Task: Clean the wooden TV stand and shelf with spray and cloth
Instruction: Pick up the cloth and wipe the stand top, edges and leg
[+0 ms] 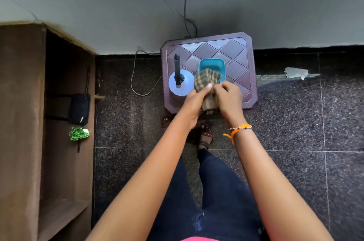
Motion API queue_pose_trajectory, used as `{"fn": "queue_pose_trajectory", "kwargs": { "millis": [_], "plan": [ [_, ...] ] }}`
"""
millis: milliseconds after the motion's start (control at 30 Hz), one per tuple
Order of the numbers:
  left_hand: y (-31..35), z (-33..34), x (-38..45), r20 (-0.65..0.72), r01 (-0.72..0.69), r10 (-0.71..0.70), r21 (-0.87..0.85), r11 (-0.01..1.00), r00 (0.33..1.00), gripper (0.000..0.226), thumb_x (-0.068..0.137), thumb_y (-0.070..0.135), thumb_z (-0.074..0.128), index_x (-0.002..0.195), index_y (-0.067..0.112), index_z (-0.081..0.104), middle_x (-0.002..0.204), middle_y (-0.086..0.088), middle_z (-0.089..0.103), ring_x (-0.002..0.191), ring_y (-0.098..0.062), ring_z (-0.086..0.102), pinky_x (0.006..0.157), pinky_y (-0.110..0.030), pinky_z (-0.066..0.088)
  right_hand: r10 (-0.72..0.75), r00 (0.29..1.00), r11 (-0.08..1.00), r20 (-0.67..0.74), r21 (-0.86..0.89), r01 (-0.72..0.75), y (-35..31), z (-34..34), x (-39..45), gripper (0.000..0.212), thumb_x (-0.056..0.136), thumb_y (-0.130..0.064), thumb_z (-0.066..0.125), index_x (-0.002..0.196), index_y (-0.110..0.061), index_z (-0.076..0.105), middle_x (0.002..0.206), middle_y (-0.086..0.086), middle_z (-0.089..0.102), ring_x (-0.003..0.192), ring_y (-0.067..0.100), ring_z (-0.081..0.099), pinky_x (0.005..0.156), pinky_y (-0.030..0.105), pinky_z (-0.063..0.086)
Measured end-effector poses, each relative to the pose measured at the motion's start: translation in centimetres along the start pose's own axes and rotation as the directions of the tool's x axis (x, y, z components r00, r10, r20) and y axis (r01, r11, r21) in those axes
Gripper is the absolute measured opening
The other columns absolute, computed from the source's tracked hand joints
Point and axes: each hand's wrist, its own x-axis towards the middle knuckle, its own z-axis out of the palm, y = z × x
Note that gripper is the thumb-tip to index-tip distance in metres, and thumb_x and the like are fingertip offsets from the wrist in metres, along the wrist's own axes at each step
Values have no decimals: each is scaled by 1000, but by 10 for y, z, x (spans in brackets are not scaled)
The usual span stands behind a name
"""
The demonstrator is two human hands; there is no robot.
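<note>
Left hand (195, 98) and right hand (228, 94): fingers curled, both pinching checked cloth (206, 83) above plastic stool (244, 59), beside spray bottle (180, 83) and teal tub (211, 64).

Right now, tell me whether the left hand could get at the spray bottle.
Probably yes. The spray bottle stands on the stool right beside the left hand, with nothing between them. But both hands grip the checked cloth, so the left hand would have to let go first.
</note>
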Motion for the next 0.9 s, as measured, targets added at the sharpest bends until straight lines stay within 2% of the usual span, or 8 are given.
{"fn": "queue_pose_trajectory", "kwargs": {
  "millis": [167,233,300,400,567,700,767,900],
  "plan": [
    [-21,-20,-38,-78,-52,45,-91,994,996,22,93,5,49,112,4,58,94,-8,66,88,-21,63,86,-36,52,124,992,989,17,83,-125,5,-7,-19,20,83,-17,58,64,-18,50,82,10,56,80,20,48,77,40,42],
    [-31,-34,-56,-71,-72,59,-200,977,996,18,95,5,45,105,11,60,89,-4,68,81,-15,65,77,-30,55,171,959,966,226,151,-208,5,-3,-34,17,86,-21,59,79,-5,60,90,22,62,81,23,51,77,39,43],
    [-39,-51,-78,-75,-102,83,-297,949,994,20,96,6,42,102,13,60,87,-2,69,77,-12,67,74,-27,56,220,825,906,520,204,-370,5,4,-52,33,91,-29,54,103,-1,66,103,21,70,84,24,65,77,31,53],
    [-48,-79,-110,-115,-176,144,-359,917,983,23,98,8,39,115,9,55,93,-4,66,77,-10,67,77,-27,54,238,599,848,764,138,-512,4,23,-78,32,91,-39,51,106,-16,68,100,4,74,89,15,71,71,26,58],
    [-81,-151,-180,-334,-296,184,-323,899,924,31,97,12,44,128,7,49,113,-10,63,97,-18,61,84,-31,51,123,506,968,854,9,-251,-8,79,-147,20,90,-10,54,108,-9,63,103,12,68,92,24,64,86,38,53],
    [-135,-212,-252,-529,-368,178,-278,887,830,26,94,11,52,119,12,57,120,-7,63,102,-14,59,77,-20,49,88,389,994,917,-106,25,-6,124,-225,23,87,3,52,104,-8,63,102,14,66,89,25,62,93,43,48],
    [-180,-234,-296,-634,-479,184,-333,812,752,27,93,8,52,120,8,58,116,-7,64,100,-13,60,77,-16,50,105,296,979,949,-151,135,4,145,-283,23,89,2,51,105,-9,63,99,12,67,85,22,64,86,37,51],
    [-263,-252,-370,-761,-673,168,-421,608,627,28,90,9,56,119,6,60,110,-7,67,99,-16,63,87,-29,48,175,153,943,973,-211,258,45,175,-390,17,91,-3,51,96,-12,65,87,4,69,66,7,68,63,21,56]
  ]
}}
